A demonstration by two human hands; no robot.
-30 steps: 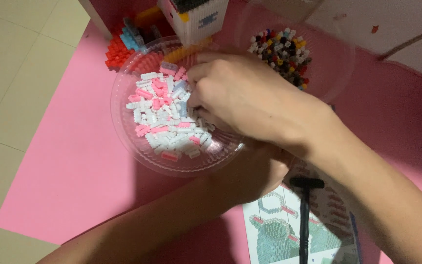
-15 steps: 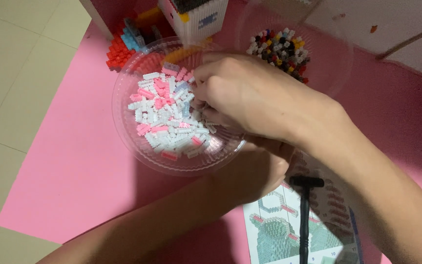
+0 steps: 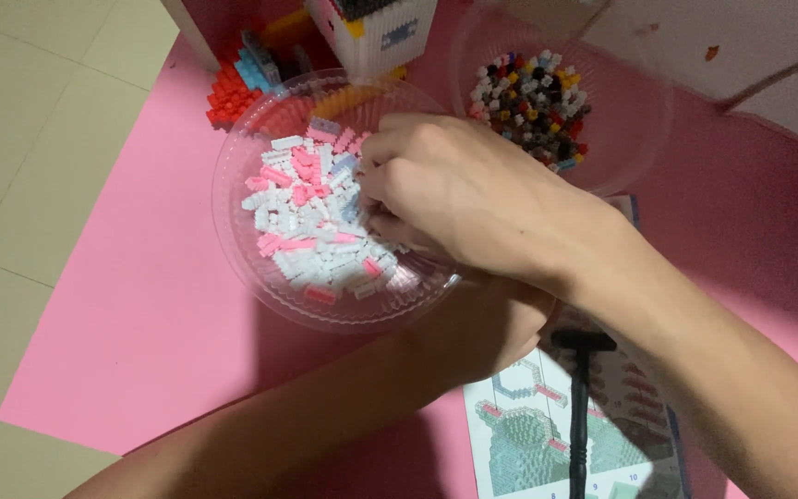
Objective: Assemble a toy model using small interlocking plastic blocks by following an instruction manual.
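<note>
My right hand (image 3: 473, 194) reaches into a clear plastic bowl (image 3: 233, 242) of small pink and white bricks (image 3: 305, 214). Its fingers curl down among the bricks at the bowl's right side, and whether they pinch a piece is hidden. My left hand (image 3: 484, 334) lies under my right wrist against the bowl's near right edge. It is mostly covered, so its grip cannot be seen.
A second clear bowl (image 3: 650, 139) at the back right holds multicoloured bricks (image 3: 533, 92). A white brick model (image 3: 376, 28) and red and blue bricks (image 3: 242, 79) stand behind. A printed instruction sheet (image 3: 528, 434) and a black tool (image 3: 579, 397) lie near me on the pink mat (image 3: 140, 305).
My right hand's fingers have shifted slightly among the pink and white bricks. The left hand and the bowl have stayed almost in place.
</note>
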